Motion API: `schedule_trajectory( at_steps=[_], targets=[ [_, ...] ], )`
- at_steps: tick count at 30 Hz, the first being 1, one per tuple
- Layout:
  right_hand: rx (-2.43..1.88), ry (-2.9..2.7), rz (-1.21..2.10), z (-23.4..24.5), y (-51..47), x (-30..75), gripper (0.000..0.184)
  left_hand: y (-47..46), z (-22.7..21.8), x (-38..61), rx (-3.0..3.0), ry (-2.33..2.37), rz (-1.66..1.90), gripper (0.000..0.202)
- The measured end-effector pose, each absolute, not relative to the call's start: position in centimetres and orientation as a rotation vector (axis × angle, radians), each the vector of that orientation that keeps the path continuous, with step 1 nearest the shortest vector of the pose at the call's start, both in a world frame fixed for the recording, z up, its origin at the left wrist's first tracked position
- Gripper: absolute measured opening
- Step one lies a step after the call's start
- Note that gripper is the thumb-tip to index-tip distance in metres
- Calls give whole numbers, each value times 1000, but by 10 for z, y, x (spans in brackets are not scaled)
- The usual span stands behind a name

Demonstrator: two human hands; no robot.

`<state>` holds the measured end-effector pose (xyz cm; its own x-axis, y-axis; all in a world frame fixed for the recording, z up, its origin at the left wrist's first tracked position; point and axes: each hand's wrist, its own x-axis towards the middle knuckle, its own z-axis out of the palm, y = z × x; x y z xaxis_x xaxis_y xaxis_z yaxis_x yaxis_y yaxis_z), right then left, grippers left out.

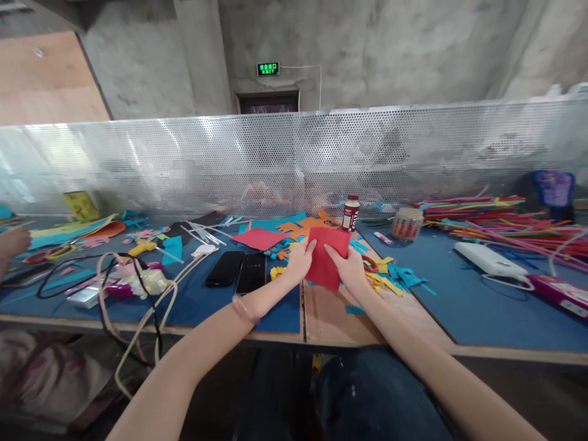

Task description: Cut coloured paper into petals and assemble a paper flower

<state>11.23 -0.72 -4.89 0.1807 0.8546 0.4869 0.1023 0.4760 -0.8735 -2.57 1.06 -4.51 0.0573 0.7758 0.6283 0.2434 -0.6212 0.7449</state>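
Note:
Both of my hands hold a red sheet of felt (327, 254) upright over the table's wooden middle strip. My left hand (298, 262) pinches its left edge, fingers closed on it. My right hand (350, 269) grips its right side the same way. A second red sheet (258, 238) lies flat just behind my left hand. Orange cut-out shapes (298, 226) and blue and yellow scraps (390, 278) lie around the held sheet.
Two dark phones (239, 269) lie left of my hands. A red-capped bottle (351, 212) and a jar (407, 223) stand behind. Coloured sticks (505, 223) pile at the right, beside a white box (489, 260). Cables and a glue gun (138, 269) sit left. Another person's hand (11, 242) shows far left.

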Motion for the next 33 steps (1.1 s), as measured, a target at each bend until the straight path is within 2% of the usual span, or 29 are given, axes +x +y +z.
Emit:
schedule_trajectory(
  at_steps=[3, 8, 13, 18, 23, 26, 29, 33],
  targets=[
    [-934, -1253, 684, -46, -7, 111, 43, 8, -43, -26, 1992, 1131, 1611, 35],
    [-1005, -1223, 376, -23, 3, 113, 35, 11, -41, -30, 2144, 1298, 1541, 36],
    [-1014, -1339, 401, -4, 21, 116, 42, 16, -36, -41, 2182, 1471, 1573, 37],
    [-871, -1469, 631, -8, 28, 124, 46, 17, -28, -49, 2226, 1485, 1531, 35],
    [-866, -1373, 709, -9, 27, 126, 46, 20, -28, -52, 2278, 1520, 1492, 36],
    [-747, -1270, 1052, -11, 21, 118, 51, 23, -28, -54, 2238, 1530, 1543, 37],
    [-702, -1242, 1338, -18, 16, 106, 44, 25, -29, -57, 2228, 1517, 1552, 39],
    [-710, -1209, 1293, -24, 20, 96, 40, 26, -27, -62, 2260, 1590, 1523, 41]
  ],
)
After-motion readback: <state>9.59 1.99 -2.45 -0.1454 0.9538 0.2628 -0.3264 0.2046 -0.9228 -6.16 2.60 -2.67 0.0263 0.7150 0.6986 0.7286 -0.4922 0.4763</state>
